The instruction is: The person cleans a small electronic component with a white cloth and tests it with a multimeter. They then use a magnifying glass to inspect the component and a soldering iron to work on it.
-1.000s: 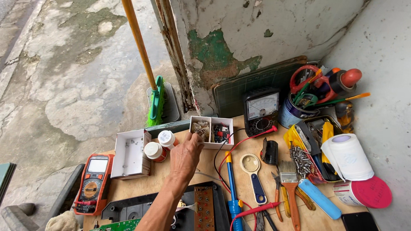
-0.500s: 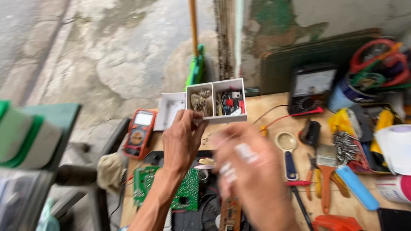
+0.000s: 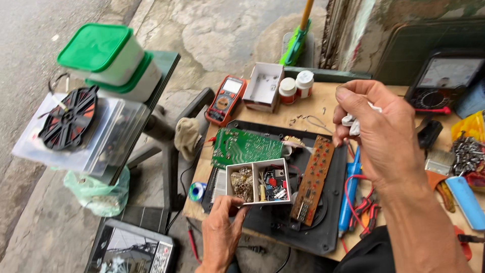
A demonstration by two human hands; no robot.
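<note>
Left hand (image 3: 222, 230) pinches the small white parts box (image 3: 258, 181) by its near rim, above the black casing (image 3: 283, 222); light, flimsy card (contents spill if tilted). Right hand (image 3: 376, 134) closes on a white scrap (image 3: 350, 124).

left hand (image 3: 221, 233): showing bare, no glove, ring or watch | right hand (image 3: 380, 132): showing bare, no glove or ring | forearms: showing uncovered, no sleeve reaching the wrists | clothing: dark fabric (image 3: 371, 253) showing at the lower edge under the right forearm
</note>
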